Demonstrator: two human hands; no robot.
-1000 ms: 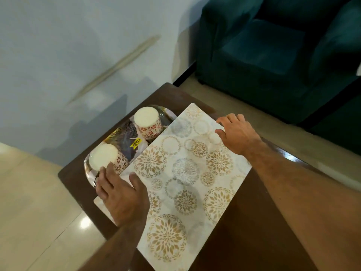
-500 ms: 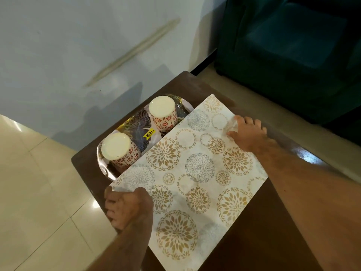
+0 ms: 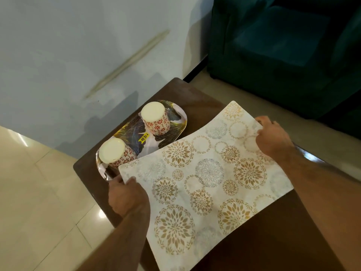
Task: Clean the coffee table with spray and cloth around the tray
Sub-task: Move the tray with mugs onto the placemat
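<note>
Head view: your left hand (image 3: pixel 127 196) pinches the placemat (image 3: pixel 207 180) at its near-left corner; your right hand (image 3: pixel 273 137) pinches the far-right edge, so each grip is closed on the mat. Its far edge is curling up off the surface (image 3: pixel 273 241). Lift evenly and clear the tray (image 3: pixel 180 118) at the far-left corner without knocking its two cups (image 3: pixel 156 118). No spray or cloth visible.

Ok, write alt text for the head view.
Both hands, left hand and right hand, grip opposite edges of a floral placemat on a dark coffee table, beside a tray holding two patterned cups.
</note>
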